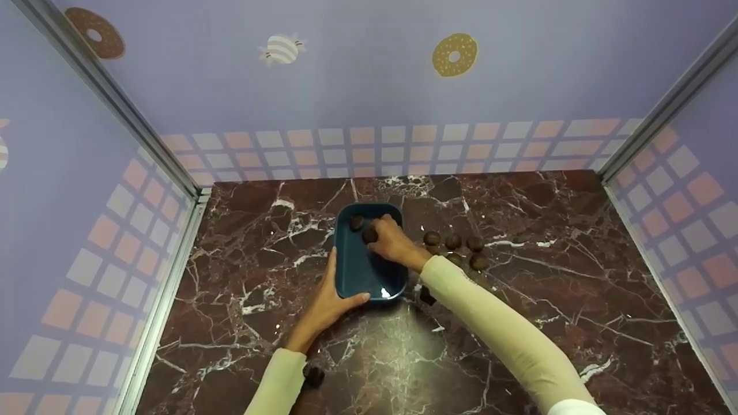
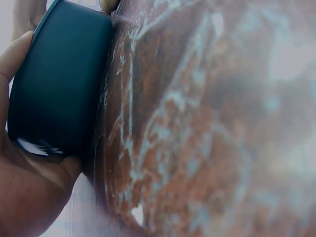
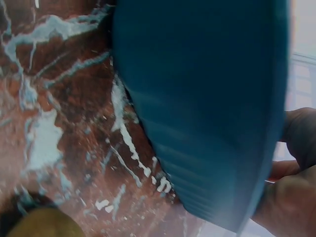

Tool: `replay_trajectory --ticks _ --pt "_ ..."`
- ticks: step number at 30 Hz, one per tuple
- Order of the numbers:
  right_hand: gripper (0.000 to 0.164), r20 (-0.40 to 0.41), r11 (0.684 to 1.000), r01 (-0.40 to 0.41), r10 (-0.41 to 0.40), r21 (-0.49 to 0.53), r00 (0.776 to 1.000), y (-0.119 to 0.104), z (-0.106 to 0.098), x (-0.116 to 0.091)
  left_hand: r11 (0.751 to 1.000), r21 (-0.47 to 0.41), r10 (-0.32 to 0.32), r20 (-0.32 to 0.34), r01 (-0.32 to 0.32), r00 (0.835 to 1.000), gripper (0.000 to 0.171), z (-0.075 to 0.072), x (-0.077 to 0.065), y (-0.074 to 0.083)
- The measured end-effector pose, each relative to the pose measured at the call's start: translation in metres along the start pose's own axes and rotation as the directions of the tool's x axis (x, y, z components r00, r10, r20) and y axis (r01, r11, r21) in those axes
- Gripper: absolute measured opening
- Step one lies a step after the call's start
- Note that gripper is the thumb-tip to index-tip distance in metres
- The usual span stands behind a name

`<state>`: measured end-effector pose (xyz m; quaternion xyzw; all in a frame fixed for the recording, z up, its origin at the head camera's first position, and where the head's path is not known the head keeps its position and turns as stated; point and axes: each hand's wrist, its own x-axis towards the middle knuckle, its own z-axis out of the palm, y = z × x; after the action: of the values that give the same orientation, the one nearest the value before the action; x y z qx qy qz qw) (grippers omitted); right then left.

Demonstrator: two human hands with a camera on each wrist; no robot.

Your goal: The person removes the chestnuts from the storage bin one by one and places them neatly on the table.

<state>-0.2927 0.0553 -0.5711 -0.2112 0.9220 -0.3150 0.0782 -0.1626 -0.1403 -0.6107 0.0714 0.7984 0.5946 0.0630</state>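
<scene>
A deep teal rectangular tray point(image 1: 356, 276) stands on the marbled top. My left hand point(image 1: 327, 301) holds its near left corner, fingers along the left side and thumb across the near end; the left wrist view shows the thumb against the tray's outer wall point(image 2: 64, 84). Inside the far half of the tray is my right hand point(image 1: 394, 242), fingers bent and pinching a round brown nut-like ball point(image 1: 369, 235). Another such ball point(image 1: 357, 222) lies just beyond it, in the far left corner. In the right wrist view the tray wall point(image 3: 202, 98) hides most of the right hand.
To the right of the tray, several more brown balls point(image 1: 453, 241) lie grouped on the marbled surface point(image 1: 259, 259), some partly behind the right forearm. Patterned lilac walls point(image 1: 369, 86) close off the back and both sides.
</scene>
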Motion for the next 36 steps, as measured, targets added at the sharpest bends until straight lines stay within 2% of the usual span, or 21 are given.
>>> replay_trajectory --ticks 2,6,13,18,24,30,36 --pt "0.021 0.004 1.000 -0.005 0.005 -0.002 1.000 0.000 0.003 0.000 1.000 0.007 0.009 -0.004 -0.009 1.000 0.126 0.001 0.003 -0.009" --pt "0.027 0.010 1.000 0.004 -0.004 -0.016 1.000 0.000 0.007 -0.001 1.000 0.004 0.010 -0.005 -0.010 1.000 0.126 0.001 0.004 -0.014" --pt "0.038 0.044 0.999 0.034 -0.033 -0.030 0.998 -0.002 0.015 -0.005 1.000 0.027 0.006 -0.008 -0.006 1.000 0.125 0.001 0.003 -0.012" --pt "0.035 0.065 0.995 0.077 -0.074 -0.056 0.995 -0.004 0.023 -0.009 0.999 0.036 0.007 -0.012 -0.007 1.000 0.127 0.002 0.004 -0.012" --pt "0.035 0.056 0.995 0.079 -0.075 -0.066 0.996 -0.005 0.031 -0.010 0.999 0.035 -0.005 -0.004 0.005 1.000 0.125 0.001 0.003 -0.011" --pt "0.032 0.041 0.991 0.121 -0.119 -0.056 0.992 -0.009 0.028 -0.018 0.999 0.035 -0.015 -0.005 0.015 1.000 0.124 0.001 0.003 -0.014" --pt "0.038 0.016 0.990 0.136 -0.135 -0.035 0.991 -0.013 0.017 -0.029 0.999 0.041 -0.025 -0.008 0.025 1.000 0.124 0.000 0.002 -0.014"
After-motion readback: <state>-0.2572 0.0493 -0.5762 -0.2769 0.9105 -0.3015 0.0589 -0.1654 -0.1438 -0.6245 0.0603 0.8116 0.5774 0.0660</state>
